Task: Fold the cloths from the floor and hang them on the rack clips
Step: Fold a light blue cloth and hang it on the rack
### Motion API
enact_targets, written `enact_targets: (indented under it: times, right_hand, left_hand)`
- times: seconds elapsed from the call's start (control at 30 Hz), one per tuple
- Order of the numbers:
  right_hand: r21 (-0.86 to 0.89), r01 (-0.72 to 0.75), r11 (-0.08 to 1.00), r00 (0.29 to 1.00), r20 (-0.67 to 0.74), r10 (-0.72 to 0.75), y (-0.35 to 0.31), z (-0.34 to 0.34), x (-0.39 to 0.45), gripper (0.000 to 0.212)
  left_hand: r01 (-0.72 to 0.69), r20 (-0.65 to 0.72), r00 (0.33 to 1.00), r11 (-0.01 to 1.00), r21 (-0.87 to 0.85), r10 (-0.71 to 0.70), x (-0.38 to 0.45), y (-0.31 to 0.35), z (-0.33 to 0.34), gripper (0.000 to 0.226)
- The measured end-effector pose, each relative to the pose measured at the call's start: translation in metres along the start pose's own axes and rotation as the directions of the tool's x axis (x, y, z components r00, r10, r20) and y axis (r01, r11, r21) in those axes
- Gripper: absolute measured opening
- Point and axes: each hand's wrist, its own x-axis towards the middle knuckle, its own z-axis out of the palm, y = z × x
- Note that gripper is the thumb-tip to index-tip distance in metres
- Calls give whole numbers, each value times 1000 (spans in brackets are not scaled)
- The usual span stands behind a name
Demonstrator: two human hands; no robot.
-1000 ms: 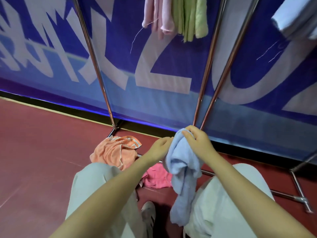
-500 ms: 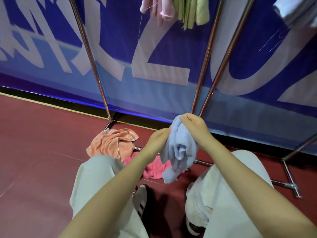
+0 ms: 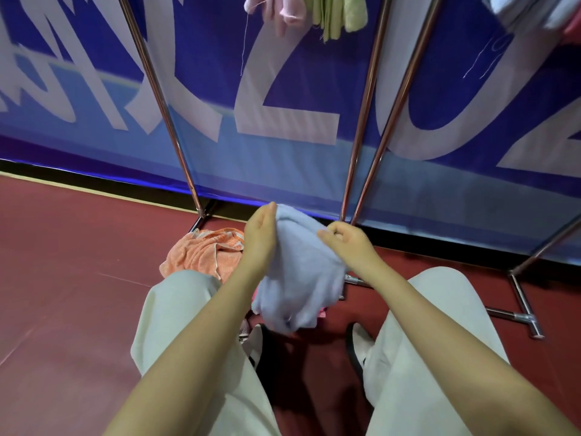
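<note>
Hands have parted: left hand and right hand now pinch the blue cloth wider, spreading it to fold.

Dark red floor, crumpled orange cloth lying on it, metal rack feet beside

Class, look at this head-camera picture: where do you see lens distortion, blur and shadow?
Head view: the wide lens splays the rack poles apart; the banner lettering and the hanging cloths at the top edge look smeared; the blue cloth is soft-edged; a dark shadow lies on the floor between the legs.
</note>
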Motion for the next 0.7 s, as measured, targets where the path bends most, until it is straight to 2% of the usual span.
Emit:
enact_targets:
  times: [0.13, 0.2, 0.33, 0.4, 0.47, 0.57, 0.63, 0.7]
  right_hand:
    - [-260, -5, 966, 958, 274, 79, 14, -12, -17, 33]
    - [-269, -76, 960, 948, 280, 153, 21, -15, -22, 36]
    - [-365, -152, 918, 924, 277, 263, 35, -22, -19, 27]
    - [-241, -252, 937, 934, 193, 300, 40, -26, -16, 22]
    - [-20, -360, 933, 930, 75, 360, 43, -32, -15, 17]
    - [243, -392, 887, 916, 9, 402, 49, -41, -13, 12]
    - [448, -380, 809, 904, -7, 428, 49, -44, -12, 11]
    - [660, -342, 669, 882, -21, 472, 47, -47, -9, 9]
  left_hand:
    - [109, -91, 989, 992, -70, -115, -1, -2, -11, 30]
    - [172, -131, 974, 979, -110, -186, -2, -1, -13, 28]
    - [296, -233, 915, 941, -162, -328, 1, -6, -22, 24]
    - [257, -242, 932, 963, -86, -270, 0, -11, -26, 24]
    - [177, -237, 956, 984, 6, -171, -2, -14, -29, 30]
    - [143, -259, 958, 989, 49, -126, -2, -18, -34, 28]
    - [150, -273, 953, 988, 47, -132, -1, -20, -36, 25]
    - [157, -286, 949, 986, 59, -134, 0, -22, -39, 26]
